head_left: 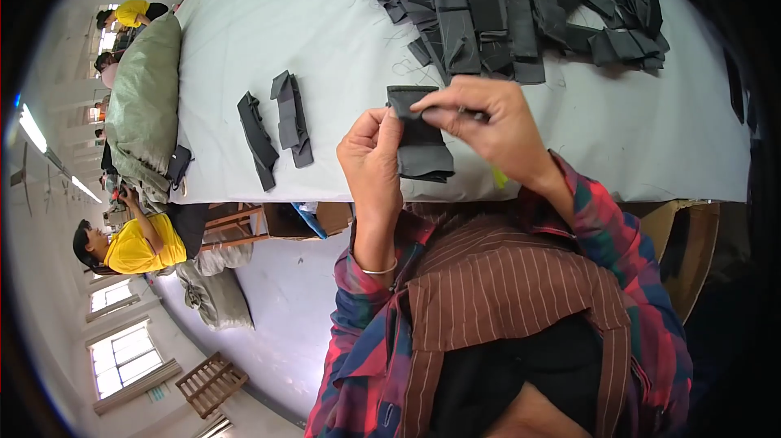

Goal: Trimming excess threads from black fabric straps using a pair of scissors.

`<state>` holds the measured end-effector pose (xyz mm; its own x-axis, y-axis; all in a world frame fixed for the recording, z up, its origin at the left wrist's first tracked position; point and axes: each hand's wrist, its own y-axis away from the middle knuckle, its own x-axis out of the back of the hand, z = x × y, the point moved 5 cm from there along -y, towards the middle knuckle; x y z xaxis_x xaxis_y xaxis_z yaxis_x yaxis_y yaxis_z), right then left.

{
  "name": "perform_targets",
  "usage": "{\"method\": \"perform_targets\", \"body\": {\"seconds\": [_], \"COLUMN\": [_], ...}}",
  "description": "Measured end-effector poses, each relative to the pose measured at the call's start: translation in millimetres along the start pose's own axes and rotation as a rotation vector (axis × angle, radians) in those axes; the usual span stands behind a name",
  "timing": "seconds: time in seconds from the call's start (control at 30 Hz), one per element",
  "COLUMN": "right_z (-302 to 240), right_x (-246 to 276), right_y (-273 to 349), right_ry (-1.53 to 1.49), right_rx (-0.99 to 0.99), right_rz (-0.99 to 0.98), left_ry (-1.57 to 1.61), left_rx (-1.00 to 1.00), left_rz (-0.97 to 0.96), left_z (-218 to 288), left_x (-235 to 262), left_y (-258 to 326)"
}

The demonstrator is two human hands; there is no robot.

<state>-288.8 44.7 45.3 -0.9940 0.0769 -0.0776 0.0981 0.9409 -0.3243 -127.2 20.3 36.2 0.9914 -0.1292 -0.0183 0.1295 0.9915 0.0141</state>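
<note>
Above the near edge of the table, my left hand [373, 153] grips a folded strip of black fabric [425, 149] by its left side, thumb on top. The piece looks like a flat sewn flap or pocket piece. My right hand [496, 117] is closed, its thumb and index finger at the upper part of that fabric. A slim dark tool [478, 116] shows between its curled fingers; its kind is mostly hidden. Left of my hands, two more folded black fabric pieces [291, 119] lie apart from each other on the white table [342, 47].
A heap of black fabric strips [512, 15] with loose threads covers the far table. At left stands a stuffed pale green sack [146, 88]. A person in yellow [146, 244] is beyond the table's left end. A cardboard box [691, 251] is under the right edge.
</note>
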Motion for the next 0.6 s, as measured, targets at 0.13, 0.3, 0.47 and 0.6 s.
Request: {"method": "perform_targets", "body": {"seconds": [0.13,0.3,0.47,0.6], "right_z": [5.9,3.8,5.8,-12.4], "right_x": [-10.7,-12.7,-9.2,2.8], "right_y": [11.4,10.5,12.8,4.7], "right_ry": [0.162,0.209,0.207,0.309], "right_rx": [0.087,0.143,0.076,0.114], "right_rz": [-0.058,-0.042,-0.145,-0.087], "left_ry": [0.167,0.179,0.191,0.164], "left_rx": [0.072,0.128,0.143,0.153], "left_rz": [-0.001,0.005,0.066,0.103], "left_z": [3.7,0.2,0.1,-1.6], "left_x": [-0.7,7.6,7.8,12.2], "left_y": [3.0,2.7,4.9,4.6]}}
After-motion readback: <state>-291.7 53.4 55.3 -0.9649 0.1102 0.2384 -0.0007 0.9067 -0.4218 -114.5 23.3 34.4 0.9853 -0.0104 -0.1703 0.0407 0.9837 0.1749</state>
